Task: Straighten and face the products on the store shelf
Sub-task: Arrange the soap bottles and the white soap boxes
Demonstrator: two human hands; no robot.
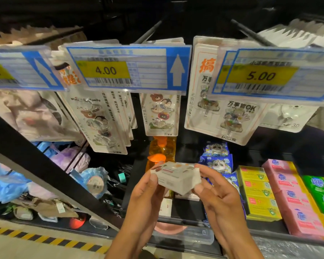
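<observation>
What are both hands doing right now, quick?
Left hand: grips the left end of the small white box.
Right hand: grips the box's right end.

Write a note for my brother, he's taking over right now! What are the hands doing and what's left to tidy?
The left hand grips the left end of the small white box.
The right hand pinches its right end.
The box is held in the air above the dark shelf, in front of the orange bottles.
Done: the yellow boxes and pink packs sit in tidy rows.
Left: the box is not on the shelf yet. It probably goes, front facing out, in the gap by the other white packs.
</observation>
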